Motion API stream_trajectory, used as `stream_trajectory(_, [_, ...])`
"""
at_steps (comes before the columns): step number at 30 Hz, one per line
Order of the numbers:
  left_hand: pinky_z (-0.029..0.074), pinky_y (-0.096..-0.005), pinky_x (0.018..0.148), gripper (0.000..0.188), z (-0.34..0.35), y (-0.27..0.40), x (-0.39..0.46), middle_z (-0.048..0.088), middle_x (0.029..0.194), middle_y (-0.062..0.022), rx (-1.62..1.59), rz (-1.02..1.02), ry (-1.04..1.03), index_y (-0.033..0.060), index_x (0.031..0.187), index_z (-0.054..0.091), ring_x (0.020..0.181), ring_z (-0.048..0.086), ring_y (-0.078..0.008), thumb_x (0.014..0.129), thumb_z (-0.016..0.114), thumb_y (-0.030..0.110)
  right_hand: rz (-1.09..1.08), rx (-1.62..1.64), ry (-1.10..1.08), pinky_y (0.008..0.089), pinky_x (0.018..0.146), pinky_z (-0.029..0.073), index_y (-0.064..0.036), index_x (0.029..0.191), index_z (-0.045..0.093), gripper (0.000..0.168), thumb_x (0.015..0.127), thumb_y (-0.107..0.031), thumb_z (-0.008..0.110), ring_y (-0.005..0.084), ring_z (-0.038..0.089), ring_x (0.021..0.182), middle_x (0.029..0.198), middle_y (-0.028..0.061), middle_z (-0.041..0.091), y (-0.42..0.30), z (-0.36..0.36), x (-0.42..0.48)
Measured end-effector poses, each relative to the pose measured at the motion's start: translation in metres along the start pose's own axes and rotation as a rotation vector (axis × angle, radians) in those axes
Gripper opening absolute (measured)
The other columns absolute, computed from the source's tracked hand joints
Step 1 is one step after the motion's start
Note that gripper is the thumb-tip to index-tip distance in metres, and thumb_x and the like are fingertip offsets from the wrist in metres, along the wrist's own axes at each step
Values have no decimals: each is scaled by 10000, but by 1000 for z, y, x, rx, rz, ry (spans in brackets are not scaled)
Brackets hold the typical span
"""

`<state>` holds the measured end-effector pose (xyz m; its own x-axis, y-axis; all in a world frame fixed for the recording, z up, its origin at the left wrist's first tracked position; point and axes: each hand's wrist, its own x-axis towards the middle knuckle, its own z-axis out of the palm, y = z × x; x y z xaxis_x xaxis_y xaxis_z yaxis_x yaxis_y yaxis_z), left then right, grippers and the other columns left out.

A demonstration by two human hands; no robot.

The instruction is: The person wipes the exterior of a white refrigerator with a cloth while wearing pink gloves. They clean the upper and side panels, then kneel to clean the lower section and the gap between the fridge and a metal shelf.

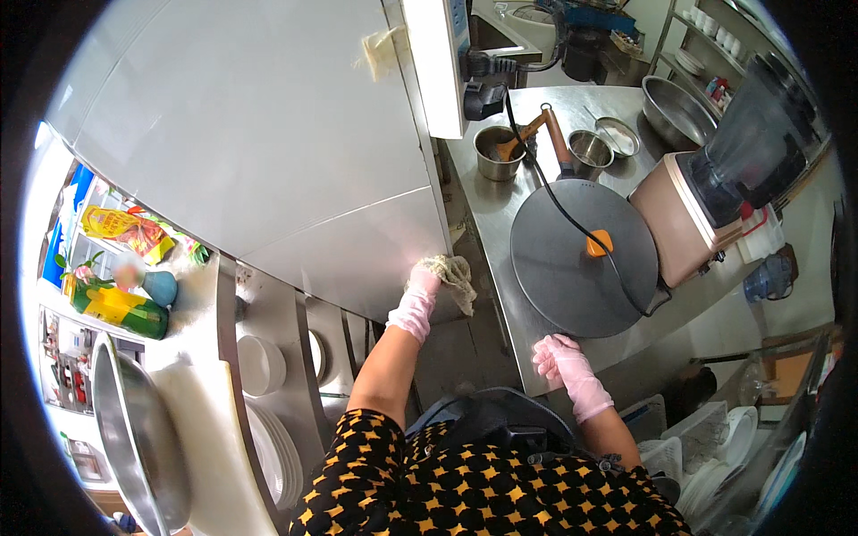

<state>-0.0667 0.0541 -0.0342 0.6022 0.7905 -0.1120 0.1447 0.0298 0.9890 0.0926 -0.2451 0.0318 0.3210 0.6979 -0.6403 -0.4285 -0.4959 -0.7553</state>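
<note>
In a pink glove, my left hand holds a wet-looking, stained cloth against the lower edge of a white tiled wall. My right hand, also gloved in pink, rests near the corner of a stainless steel table, its fingers loosely curled with nothing visible in them. Just beyond it lies a round dark griddle or pan lid with an orange piece on it. A black power cable runs across this disc from plugs at the wall's end.
A blender, a steel pot with a wooden utensil, and a large steel basin stand on the table. At left, shelves hold stacked white plates; another steel basin stands above. Baskets with dishes are at lower right.
</note>
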Motion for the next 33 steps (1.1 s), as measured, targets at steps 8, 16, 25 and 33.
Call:
stream_trajectory(8, [457, -263, 620, 285, -12, 209, -54, 648, 816, -61, -112, 272, 35, -10, 934, 651, 719, 585, -129, 859, 510, 226, -3, -15, 3, 205, 424, 409, -92, 817, 585, 297, 907, -358, 487, 79, 553, 508, 695, 16, 620, 1, -2, -4])
stream_trajectory(16, [467, -280, 666, 191, -33, 162, -42, 632, 815, -52, -152, 303, -2, 10, 893, 634, 746, 568, -131, 839, 555, 176, 1, -34, 14, 208, 421, 404, -83, 837, 592, 292, 911, -342, 480, 83, 537, 493, 689, 20, 615, -3, 2, -6])
stream_trajectory(25, [498, -400, 727, 244, -12, 44, -5, 656, 913, -126, 912, -141, -290, 70, 942, 647, 872, 621, -254, 783, 572, 240, -1, 52, -17, 200, 423, 395, -93, 816, 585, 283, 907, -342, 488, 77, 537, 501, 682, 9, 612, 3, -1, -3])
stream_trajectory(33, [482, -314, 642, 190, -22, 74, -8, 647, 808, -77, 675, 454, 25, 55, 921, 646, 734, 604, -202, 815, 522, 152, -44, -18, 2, 204, 433, 403, -91, 831, 586, 287, 911, -346, 480, 77, 547, 510, 684, 5, 613, 2, 1, -5])
